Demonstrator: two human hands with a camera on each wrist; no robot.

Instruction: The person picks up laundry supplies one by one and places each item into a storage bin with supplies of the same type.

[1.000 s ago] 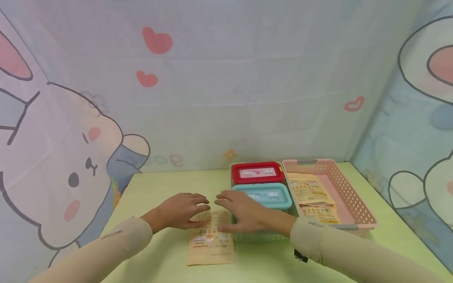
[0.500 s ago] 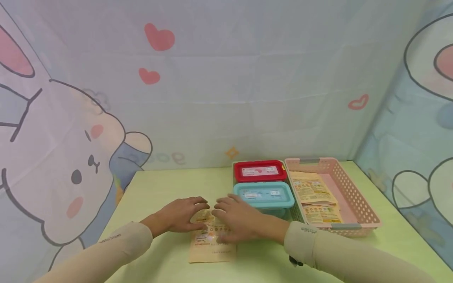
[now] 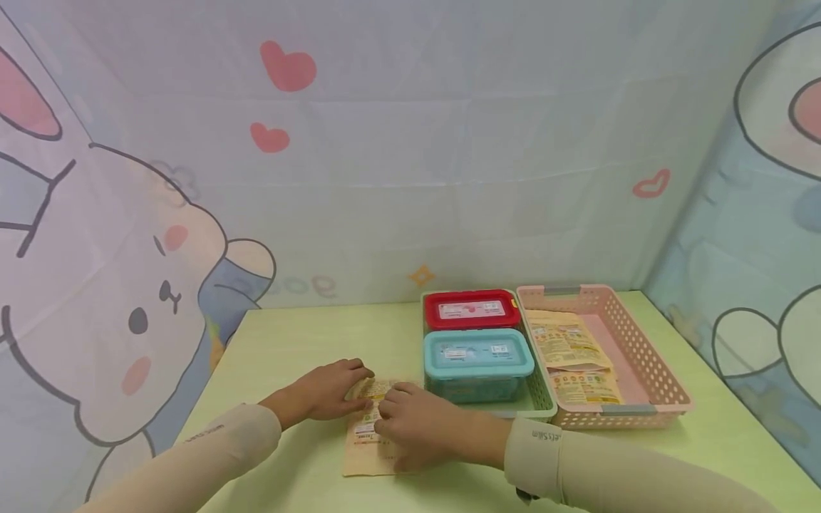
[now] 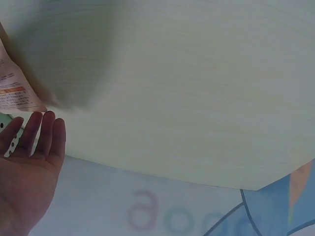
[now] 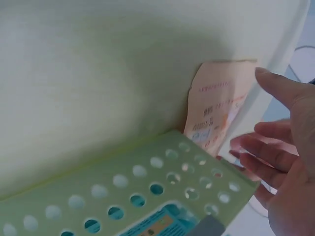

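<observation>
A flat yellow-orange printed packet (image 3: 365,456) lies on the table between both hands. My left hand (image 3: 330,390) is at its far left side. In the left wrist view, that hand's fingers (image 4: 45,132) extend straight, with the tips right at a corner of the packet (image 4: 17,93). Over the right part of the packet, my right hand (image 3: 420,425) has bent fingers and covers some of the print. The right wrist view shows the thumb (image 5: 280,86) apart from the other fingers, near the packet's end (image 5: 219,93).
To the right stands a green basket (image 3: 548,392) holding a red-lidded box (image 3: 471,311) and a teal-lidded box (image 3: 477,354). Beside it, a pink perforated basket (image 3: 648,349) contains similar packets (image 3: 567,342). A cartoon-printed cloth (image 3: 449,178) hangs behind the table.
My right hand has moved down and slightly left over the packet, uncovering the teal-lidded box. The left hand has hardly moved, and the packet stays about where it was.
</observation>
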